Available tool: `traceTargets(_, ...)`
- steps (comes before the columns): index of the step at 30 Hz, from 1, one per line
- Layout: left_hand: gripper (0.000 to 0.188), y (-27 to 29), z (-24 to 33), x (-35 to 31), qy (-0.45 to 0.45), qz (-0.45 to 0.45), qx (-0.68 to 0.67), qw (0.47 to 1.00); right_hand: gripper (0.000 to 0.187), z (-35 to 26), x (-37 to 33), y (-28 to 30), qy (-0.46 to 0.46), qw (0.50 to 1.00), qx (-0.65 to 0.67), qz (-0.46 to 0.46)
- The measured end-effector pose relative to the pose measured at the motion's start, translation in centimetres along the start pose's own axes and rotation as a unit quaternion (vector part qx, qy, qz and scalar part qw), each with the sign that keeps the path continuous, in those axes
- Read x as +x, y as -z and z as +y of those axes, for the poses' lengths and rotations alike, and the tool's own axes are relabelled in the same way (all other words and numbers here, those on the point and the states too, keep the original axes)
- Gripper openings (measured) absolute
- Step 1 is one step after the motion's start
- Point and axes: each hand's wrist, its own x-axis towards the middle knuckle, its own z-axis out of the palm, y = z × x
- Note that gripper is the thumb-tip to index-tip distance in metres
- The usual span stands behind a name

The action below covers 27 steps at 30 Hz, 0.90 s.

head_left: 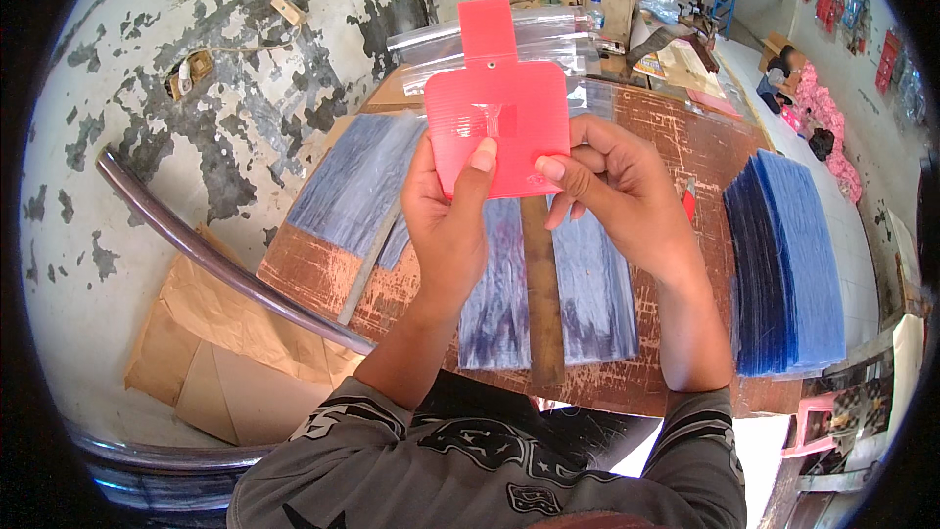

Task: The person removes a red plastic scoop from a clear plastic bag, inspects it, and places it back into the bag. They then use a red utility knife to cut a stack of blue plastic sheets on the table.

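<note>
Above the table I hold up a flat red plastic pouch [529, 98] with a tab at its top and a small metal snap where the tab meets the body. My left hand [446, 225] grips its lower left side, thumb lying across the front. At the lower right corner, my right hand [627, 186] pinches the edge between thumb and fingers. Below the pouch, clear bluish plastic sheets [494, 304] lie on the brown table [656, 323], with a flat brownish bar [545, 304] across them. A thin metal ruler [370, 260] rests by the sheets at left.
A tall stack of blue plastic sheets [798, 264] stands on the table's right side. A red-handled tool [688, 206] lies near my right wrist. Rolled clear plastic [416, 80] is at the back. Brown paper [235, 318] and a curved dark tube [206, 245] are at left. Another person [776, 78] sits far right.
</note>
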Motion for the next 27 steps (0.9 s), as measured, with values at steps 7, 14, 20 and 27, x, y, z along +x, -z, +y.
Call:
traceTargets(7,0.028,0.12,-0.04,0.11,0.0,-0.002,0.008,1.0,0.022,-0.15,0.04,-0.07,-0.002,1.0,0.005,-0.011)
traceTargets(14,0.028,-0.02,0.08,0.0,-0.001,0.005,0.012,1.0,0.022,0.07,0.06,-0.1,0.0,1.0,0.015,-0.01)
traceTargets(20,0.028,-0.11,-0.1,-0.07,0.001,0.012,0.003,1.0,0.022,-0.01,-0.02,-0.17,0.002,1.0,0.014,-0.007)
traceTargets(27,0.028,-0.01,-0.22,-0.09,-0.002,0.006,0.002,1.0,0.021,-0.27,0.02,-0.09,0.006,1.0,0.0,-0.009)
